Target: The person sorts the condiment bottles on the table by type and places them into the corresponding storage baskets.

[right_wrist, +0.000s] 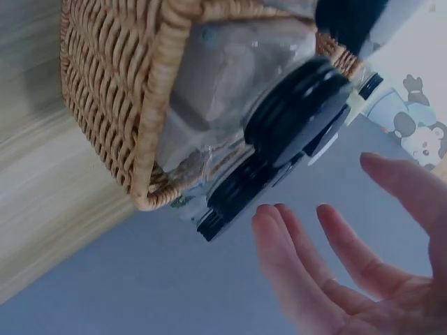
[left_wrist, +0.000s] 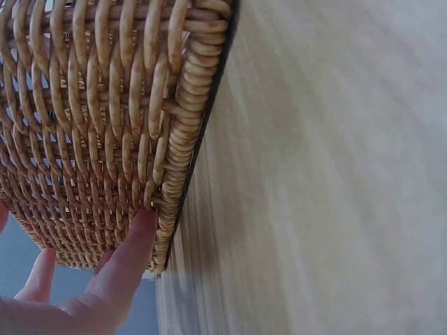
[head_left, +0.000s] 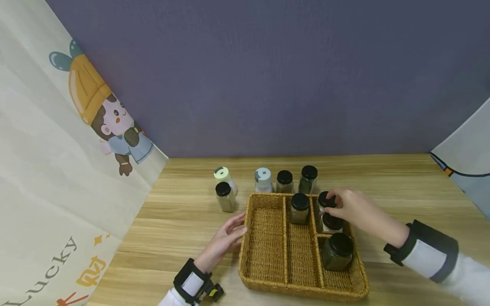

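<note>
A woven basket (head_left: 285, 238) with several compartments stands on the wooden table. My left hand (head_left: 223, 240) rests against its left wall, fingers extended, and in the left wrist view a fingertip (left_wrist: 144, 222) touches the weave low down. Over the back right compartment is my right hand (head_left: 354, 209), thumb and fingers spread close to the black lid of a jar (head_left: 326, 198). The right wrist view shows those fingers apart from the lids. Just in front stands a second black-lidded jar (head_left: 332, 222), and a wider jar (head_left: 337, 253) occupies the front right compartment.
Another jar (head_left: 300, 208) sits at the back of the middle compartment. Behind the basket stand a white-lidded bottle (head_left: 263, 180), a short jar (head_left: 284, 182) and a greenish jar (head_left: 308, 180). To the left are a pale-capped bottle (head_left: 225, 176) and a black-lidded jar (head_left: 226, 197).
</note>
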